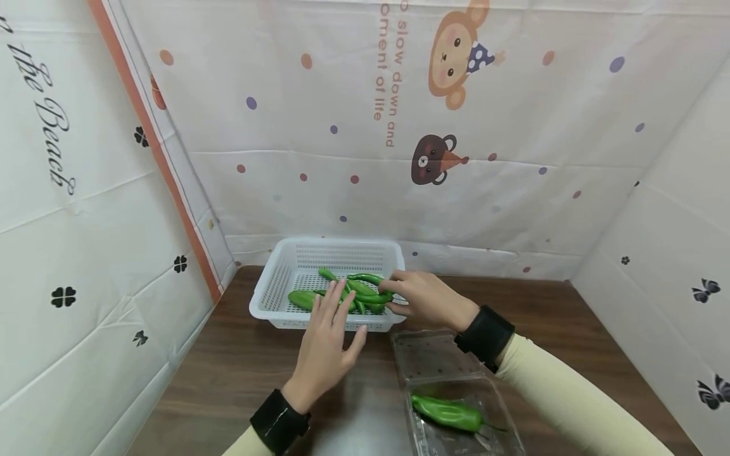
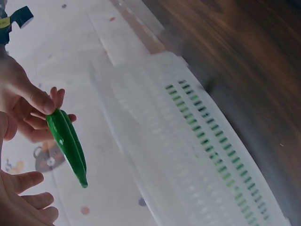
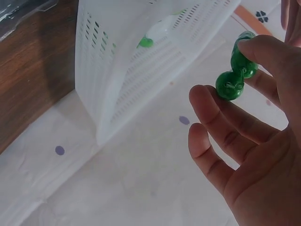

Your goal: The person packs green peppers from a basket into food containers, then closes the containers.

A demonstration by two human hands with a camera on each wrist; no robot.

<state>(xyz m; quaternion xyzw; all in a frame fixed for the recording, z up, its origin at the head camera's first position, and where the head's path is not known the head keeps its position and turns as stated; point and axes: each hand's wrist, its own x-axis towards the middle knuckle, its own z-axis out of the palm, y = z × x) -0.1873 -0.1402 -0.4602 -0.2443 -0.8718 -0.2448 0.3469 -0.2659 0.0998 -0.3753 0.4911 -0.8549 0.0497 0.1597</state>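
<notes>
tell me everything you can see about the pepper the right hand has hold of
The green pepper is long, glossy and smooth, tapering to a point, with a slight ridge along its length. The right hand pinches it near one end between thumb and fingers; the right wrist view shows that end as a knobbly green lump. The rest hangs free, slanting downward, over the white basket where other green peppers lie. The left hand is close beside it, fingers straight, not plainly touching it.

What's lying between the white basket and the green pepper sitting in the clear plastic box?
In the head view, only the clear box's open lid on bare brown table lies between the white basket and the boxed pepper.
</notes>
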